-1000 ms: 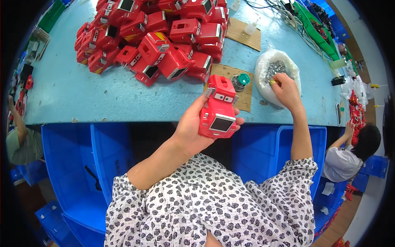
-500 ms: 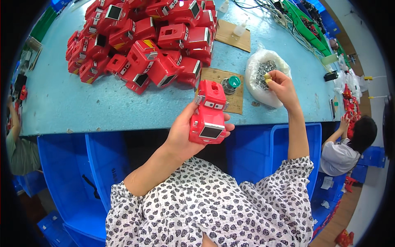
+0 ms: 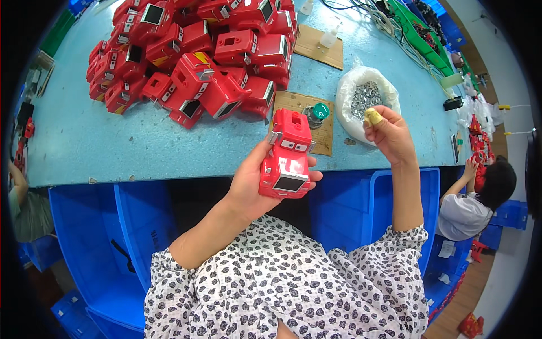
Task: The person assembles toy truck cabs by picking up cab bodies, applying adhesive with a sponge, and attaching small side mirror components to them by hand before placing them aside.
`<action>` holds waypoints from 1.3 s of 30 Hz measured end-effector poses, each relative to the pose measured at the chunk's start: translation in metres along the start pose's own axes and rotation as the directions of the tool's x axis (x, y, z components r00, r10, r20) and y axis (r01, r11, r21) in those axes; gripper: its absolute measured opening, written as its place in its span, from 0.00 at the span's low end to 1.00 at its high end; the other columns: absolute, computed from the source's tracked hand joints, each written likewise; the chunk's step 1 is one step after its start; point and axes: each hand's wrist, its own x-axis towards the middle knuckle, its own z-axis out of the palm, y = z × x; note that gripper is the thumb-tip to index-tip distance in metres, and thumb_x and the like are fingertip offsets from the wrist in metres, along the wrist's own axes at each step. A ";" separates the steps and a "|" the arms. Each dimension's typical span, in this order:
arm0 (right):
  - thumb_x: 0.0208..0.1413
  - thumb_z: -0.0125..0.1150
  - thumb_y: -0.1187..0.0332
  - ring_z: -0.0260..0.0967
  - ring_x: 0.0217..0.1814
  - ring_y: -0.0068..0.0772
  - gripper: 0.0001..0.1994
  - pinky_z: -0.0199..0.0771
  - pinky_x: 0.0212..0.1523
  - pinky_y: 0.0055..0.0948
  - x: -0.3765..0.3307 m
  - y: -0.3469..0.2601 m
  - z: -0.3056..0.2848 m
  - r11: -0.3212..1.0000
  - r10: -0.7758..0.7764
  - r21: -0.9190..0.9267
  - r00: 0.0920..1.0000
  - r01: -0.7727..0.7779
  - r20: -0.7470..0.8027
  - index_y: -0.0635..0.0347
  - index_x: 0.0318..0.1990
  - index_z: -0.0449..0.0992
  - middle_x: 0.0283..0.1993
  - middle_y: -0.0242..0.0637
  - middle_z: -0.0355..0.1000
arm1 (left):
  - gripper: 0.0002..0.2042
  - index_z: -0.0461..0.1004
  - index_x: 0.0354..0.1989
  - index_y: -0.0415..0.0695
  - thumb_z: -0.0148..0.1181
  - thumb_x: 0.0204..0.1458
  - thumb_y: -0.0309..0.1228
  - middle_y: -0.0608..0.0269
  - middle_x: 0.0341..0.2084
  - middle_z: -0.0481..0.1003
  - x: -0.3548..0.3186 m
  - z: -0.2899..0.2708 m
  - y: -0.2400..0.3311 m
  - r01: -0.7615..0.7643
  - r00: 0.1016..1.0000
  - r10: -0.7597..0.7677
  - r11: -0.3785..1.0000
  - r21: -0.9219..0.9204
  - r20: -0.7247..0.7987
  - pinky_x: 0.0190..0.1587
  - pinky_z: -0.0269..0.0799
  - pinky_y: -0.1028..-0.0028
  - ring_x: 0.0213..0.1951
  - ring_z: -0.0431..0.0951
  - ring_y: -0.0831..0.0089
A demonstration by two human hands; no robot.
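My left hand [image 3: 247, 175] holds a red toy truck body [image 3: 289, 155] from below, with its eyes, silver trim and dark front panel facing up. To the right, my right hand [image 3: 389, 133] is raised with thumb and fingers pinched together, yellow covers on the fingertips. Whatever lies between those fingertips is too small to make out. Just beyond that hand stands a white plastic bag [image 3: 347, 93] with its rim rolled open, full of small shiny silver pieces [image 3: 367, 99]. A glass jar with a green lid [image 3: 320, 112] sits behind the held truck body on a cardboard piece [image 3: 291, 101].
Many similar red truck bodies [image 3: 186, 73] are heaped at the back left of the blue table [image 3: 152, 152]. A small clear bottle [image 3: 329, 38] stands on another cardboard piece [image 3: 307, 48]. Blue bins [image 3: 90, 243] sit below the table edge. Another person [image 3: 471, 200] works at the right.
My right hand has drawn back from the bag's opening toward me, still pinched. My left hand and the truck body have stayed nearly in place.
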 end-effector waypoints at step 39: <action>0.52 0.59 0.71 0.55 0.24 0.12 0.07 0.55 0.23 0.21 0.038 -0.008 0.076 0.453 -0.053 -0.888 0.997 0.080 0.063 0.67 0.30 0.74 0.22 0.24 0.64 | 0.25 0.64 0.59 0.42 0.34 0.67 0.49 0.46 0.43 0.75 -0.013 -0.013 0.006 -0.019 0.998 0.024 0.996 -0.085 0.061 0.47 0.77 0.56 0.44 0.79 0.47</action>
